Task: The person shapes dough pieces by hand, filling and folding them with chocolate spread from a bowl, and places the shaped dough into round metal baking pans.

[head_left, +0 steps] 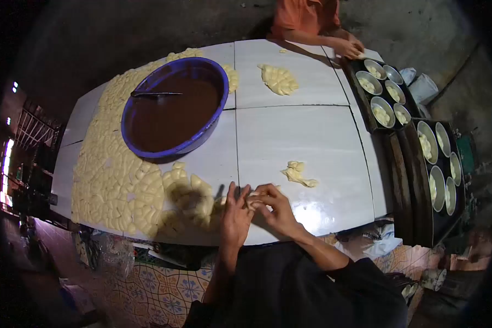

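At the near edge of the white tiled table (306, 128), my left hand (236, 216) is raised with its fingers apart, beside my right hand (277, 210). The fingers of my right hand are bent and pinched together near a small pale piece, mostly hidden between the hands. Flattened pale dough pieces (115, 175) cover the table's left side and reach close to my left hand. A loose dough strip (299, 174) lies just beyond my right hand. Farther back sits a dough pile (279, 79).
A large blue basin (222, 112) of brown filling holds a dark utensil (156, 93). Dark trays (370, 123) with oval tins of dough stand at the right. Across the table, a co-worker's hands (351, 46) are near the tins.
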`<state>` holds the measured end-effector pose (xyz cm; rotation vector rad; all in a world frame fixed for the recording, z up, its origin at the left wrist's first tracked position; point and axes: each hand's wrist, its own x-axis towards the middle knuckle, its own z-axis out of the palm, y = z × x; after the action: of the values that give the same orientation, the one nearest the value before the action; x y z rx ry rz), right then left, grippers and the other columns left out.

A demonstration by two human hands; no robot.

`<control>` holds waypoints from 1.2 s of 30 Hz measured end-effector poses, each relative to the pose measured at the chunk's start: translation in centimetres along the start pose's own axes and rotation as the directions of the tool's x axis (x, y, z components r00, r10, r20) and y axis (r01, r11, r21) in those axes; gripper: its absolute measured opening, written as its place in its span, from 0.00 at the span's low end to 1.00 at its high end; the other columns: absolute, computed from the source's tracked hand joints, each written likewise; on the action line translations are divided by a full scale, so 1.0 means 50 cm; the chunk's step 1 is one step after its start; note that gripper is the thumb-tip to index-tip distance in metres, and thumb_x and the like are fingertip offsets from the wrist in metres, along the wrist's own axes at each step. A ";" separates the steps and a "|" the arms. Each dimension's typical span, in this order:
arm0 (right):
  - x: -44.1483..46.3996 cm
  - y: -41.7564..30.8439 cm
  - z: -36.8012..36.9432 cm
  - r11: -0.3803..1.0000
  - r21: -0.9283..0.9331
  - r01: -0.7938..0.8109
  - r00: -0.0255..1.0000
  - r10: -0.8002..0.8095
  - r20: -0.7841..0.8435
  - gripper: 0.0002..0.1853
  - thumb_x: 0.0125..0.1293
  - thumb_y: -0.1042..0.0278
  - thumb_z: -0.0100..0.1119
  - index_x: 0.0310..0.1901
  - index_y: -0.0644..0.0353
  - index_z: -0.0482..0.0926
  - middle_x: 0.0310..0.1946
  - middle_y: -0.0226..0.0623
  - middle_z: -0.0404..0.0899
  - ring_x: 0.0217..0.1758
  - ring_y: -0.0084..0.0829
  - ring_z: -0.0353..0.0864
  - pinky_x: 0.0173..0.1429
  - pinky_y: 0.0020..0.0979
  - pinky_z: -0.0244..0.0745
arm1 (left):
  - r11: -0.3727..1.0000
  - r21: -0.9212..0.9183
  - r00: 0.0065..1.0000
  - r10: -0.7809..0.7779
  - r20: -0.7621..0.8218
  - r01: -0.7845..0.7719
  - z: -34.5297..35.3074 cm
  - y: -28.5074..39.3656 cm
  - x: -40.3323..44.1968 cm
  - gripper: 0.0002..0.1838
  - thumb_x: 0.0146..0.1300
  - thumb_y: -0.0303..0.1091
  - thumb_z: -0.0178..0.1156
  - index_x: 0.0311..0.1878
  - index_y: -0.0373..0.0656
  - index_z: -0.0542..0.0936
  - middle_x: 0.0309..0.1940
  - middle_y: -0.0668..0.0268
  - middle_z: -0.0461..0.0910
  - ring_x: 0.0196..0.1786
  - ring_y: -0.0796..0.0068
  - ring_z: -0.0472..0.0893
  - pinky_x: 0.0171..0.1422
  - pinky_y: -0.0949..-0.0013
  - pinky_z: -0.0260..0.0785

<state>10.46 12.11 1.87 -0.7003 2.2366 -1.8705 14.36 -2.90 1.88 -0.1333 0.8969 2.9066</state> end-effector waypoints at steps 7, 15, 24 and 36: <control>0.021 -0.088 0.008 0.961 0.241 -0.136 0.976 0.172 -0.134 0.18 0.66 0.78 0.58 0.58 0.64 0.77 0.50 0.37 0.70 0.40 0.20 0.75 0.39 0.21 0.76 | 0.489 0.809 0.892 0.443 0.091 -0.326 0.013 -0.005 -0.015 0.19 0.67 0.34 0.61 0.58 0.35 0.76 0.57 0.56 0.74 0.59 0.66 0.73 0.64 0.66 0.62; 0.091 -0.089 0.002 0.969 0.005 0.248 0.950 -0.244 0.194 0.18 0.67 0.56 0.56 0.51 0.58 0.80 0.57 0.40 0.66 0.60 0.40 0.64 0.65 0.40 0.61 | 0.872 0.316 0.910 0.411 -0.055 -0.374 0.027 -0.001 -0.018 0.06 0.62 0.22 0.61 0.41 0.34 0.82 0.41 0.63 0.82 0.43 0.77 0.78 0.48 0.72 0.72; 0.128 0.044 0.005 0.812 0.538 -0.225 0.907 -0.028 0.420 0.63 0.51 0.28 0.65 0.77 0.53 0.38 0.76 0.39 0.43 0.68 0.37 0.59 0.65 0.42 0.63 | 0.994 -0.020 0.934 0.111 0.340 -0.111 -0.012 0.165 0.174 0.56 0.55 0.77 0.50 0.69 0.31 0.60 0.67 0.45 0.64 0.68 0.50 0.67 0.72 0.51 0.58; 0.144 0.115 0.018 0.748 0.633 -0.200 0.978 0.195 0.078 0.41 0.69 0.63 0.58 0.76 0.58 0.45 0.70 0.38 0.60 0.61 0.25 0.69 0.61 0.29 0.69 | -0.077 0.976 0.918 0.361 -0.164 0.205 -0.059 0.324 0.463 0.43 0.71 0.67 0.31 0.23 0.37 0.79 0.19 0.57 0.75 0.27 0.58 0.76 0.38 0.54 0.66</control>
<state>2.99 8.84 -2.54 -0.3249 1.4123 -2.2902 -10.34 -16.34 5.90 -0.5194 2.9255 1.2984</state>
